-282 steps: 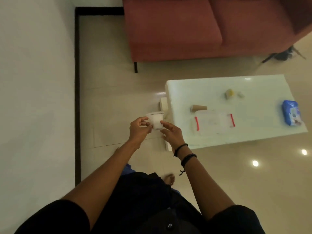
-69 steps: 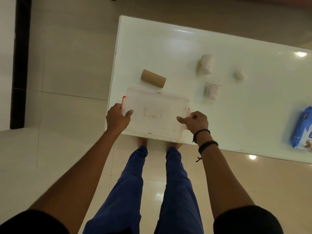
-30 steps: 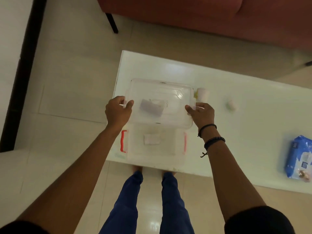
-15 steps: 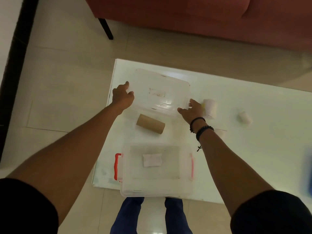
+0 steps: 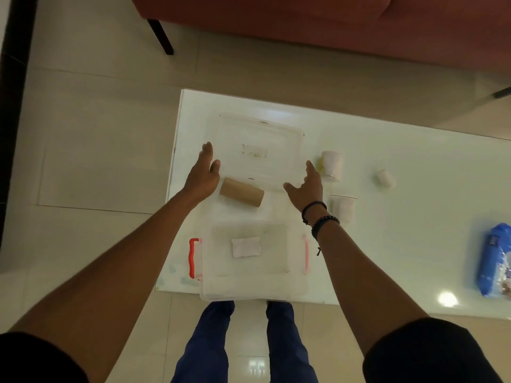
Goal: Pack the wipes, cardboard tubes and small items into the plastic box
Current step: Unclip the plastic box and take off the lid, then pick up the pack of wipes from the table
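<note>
The clear plastic box (image 5: 210,283) with red handles stands open at the table's near edge, a small white folded item (image 5: 246,246) inside it. Its clear lid (image 5: 260,145) lies flat on the table beyond. A brown cardboard tube (image 5: 241,192) rests between lid and box. My left hand (image 5: 204,172) hovers open at the lid's left edge, my right hand (image 5: 307,186) open at its near right corner; neither holds anything. A white roll (image 5: 331,165), a small white item (image 5: 385,178) and another white piece (image 5: 343,208) lie to the right. The blue wipes pack (image 5: 495,258) is far right.
The white table (image 5: 401,244) has floor tiles on its left and near sides. A red sofa (image 5: 304,23) with a dark leg (image 5: 160,37) stands behind it. My legs are below the table's near edge.
The lid was lifted off the box and set down on the table behind it. Both hands have now let go of it and spread open beside it.
</note>
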